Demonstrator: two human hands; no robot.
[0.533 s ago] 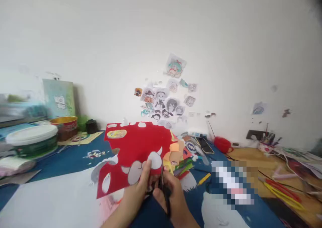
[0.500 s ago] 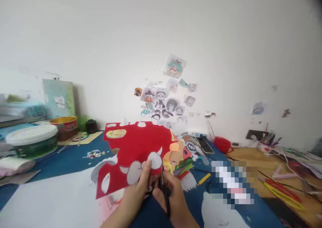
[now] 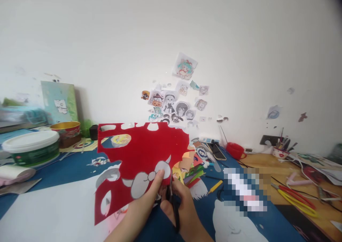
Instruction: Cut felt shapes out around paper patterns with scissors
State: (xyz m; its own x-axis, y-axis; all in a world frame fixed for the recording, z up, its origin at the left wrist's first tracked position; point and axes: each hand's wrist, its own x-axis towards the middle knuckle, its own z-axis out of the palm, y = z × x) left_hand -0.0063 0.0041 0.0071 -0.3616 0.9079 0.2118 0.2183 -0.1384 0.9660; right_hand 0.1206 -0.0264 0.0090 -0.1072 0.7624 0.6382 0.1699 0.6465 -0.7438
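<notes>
My left hand grips a red felt-like sheet with several holes cut out of it, the thumb pressing on its front. On the sheet lies a pale grey bow shape with a dark outline, its right loop under my thumb. My right hand is closed around black-handled scissors. The blades point up and lie at the sheet's edge, just right of the bow. Some of my left fingers are hidden behind the sheet.
Coloured paper scraps lie behind the sheet's right side. A yellow-handled tool, a phone and a red mug are to the right. A lidded tub stands at left, and white paper covers the near left.
The red sheet has swung slightly, its left side now further left and its lower corner lower. The bow has moved a little left with it. Both hands keep their hold.
</notes>
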